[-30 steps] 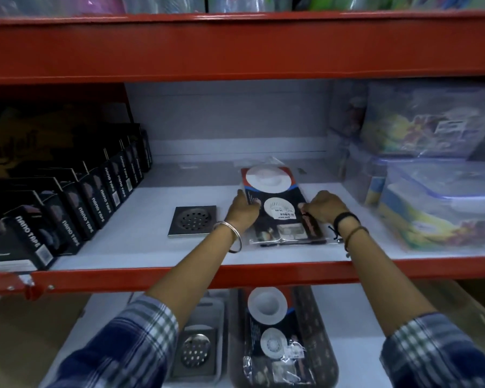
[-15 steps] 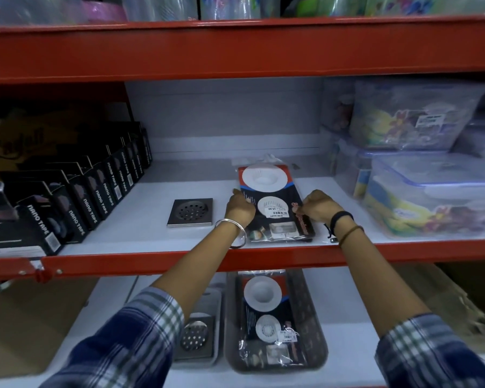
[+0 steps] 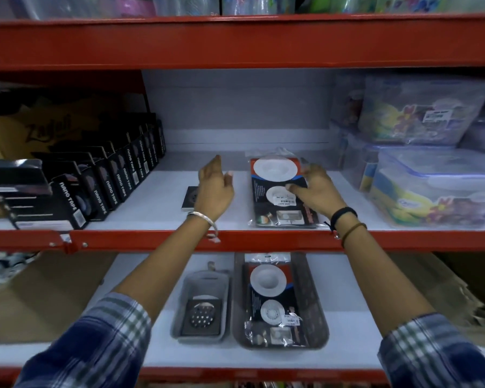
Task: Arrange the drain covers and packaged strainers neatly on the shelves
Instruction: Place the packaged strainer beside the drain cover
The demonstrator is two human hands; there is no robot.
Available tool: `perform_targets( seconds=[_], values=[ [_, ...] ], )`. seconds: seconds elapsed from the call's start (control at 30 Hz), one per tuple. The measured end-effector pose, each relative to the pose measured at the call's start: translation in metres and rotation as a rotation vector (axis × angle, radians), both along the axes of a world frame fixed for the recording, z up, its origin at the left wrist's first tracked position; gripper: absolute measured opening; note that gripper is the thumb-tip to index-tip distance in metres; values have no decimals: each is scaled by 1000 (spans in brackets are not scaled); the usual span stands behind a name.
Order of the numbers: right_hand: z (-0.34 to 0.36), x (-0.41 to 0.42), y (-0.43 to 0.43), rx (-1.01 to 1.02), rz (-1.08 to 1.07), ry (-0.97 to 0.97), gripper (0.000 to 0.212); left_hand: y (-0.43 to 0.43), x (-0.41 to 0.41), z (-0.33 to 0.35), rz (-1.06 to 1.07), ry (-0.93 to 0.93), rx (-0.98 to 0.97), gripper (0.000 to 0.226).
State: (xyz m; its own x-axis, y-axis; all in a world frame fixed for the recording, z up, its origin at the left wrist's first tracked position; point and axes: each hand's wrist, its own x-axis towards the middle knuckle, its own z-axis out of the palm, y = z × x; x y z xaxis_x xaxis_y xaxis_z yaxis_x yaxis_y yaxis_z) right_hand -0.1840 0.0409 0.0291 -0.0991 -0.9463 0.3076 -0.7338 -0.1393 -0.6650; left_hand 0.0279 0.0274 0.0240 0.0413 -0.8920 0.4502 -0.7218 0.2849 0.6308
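A packaged strainer [image 3: 275,191] lies flat on the middle shelf [image 3: 151,217], near its front edge. My right hand [image 3: 314,189] hovers over the pack's right side, fingers spread, holding nothing. My left hand [image 3: 214,189] is open and raised to the left of the pack, covering most of a square metal drain cover [image 3: 188,198]. On the lower shelf, a grey tray [image 3: 179,309] holds another drain cover [image 3: 202,317], and a brown basket [image 3: 314,303] beside it holds a second packaged strainer [image 3: 269,298].
Black nano tape boxes [image 3: 101,186] line the middle shelf's left side. Clear plastic containers [image 3: 431,180] are stacked on its right. The red shelf rail [image 3: 263,239] runs in front of my wrists. Cardboard boxes [image 3: 39,298] sit at the lower left and right.
Both hands have let go of the strainer pack and lifted off it. My left hand has moved left over the drain cover. The pack stays flat on the shelf.
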Motion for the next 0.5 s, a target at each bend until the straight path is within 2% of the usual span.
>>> perform_targets(
  seconds=[0.07, 0.2, 0.4, 0.5],
  values=[
    [7, 25, 6, -17, 123, 2, 47, 13, 32, -5, 14, -107, -103, 51],
    [12, 75, 4, 24, 260, 95, 47, 31, 90, -20, 46, -297, -144, 50],
    [1, 139, -19, 174, 366, 252, 52, 36, 147, -51, 105, -509, -30, 65],
    [-8, 163, -34, 283, 385, 324, 45, 34, 161, -61, 122, -569, -44, 71]
  ],
)
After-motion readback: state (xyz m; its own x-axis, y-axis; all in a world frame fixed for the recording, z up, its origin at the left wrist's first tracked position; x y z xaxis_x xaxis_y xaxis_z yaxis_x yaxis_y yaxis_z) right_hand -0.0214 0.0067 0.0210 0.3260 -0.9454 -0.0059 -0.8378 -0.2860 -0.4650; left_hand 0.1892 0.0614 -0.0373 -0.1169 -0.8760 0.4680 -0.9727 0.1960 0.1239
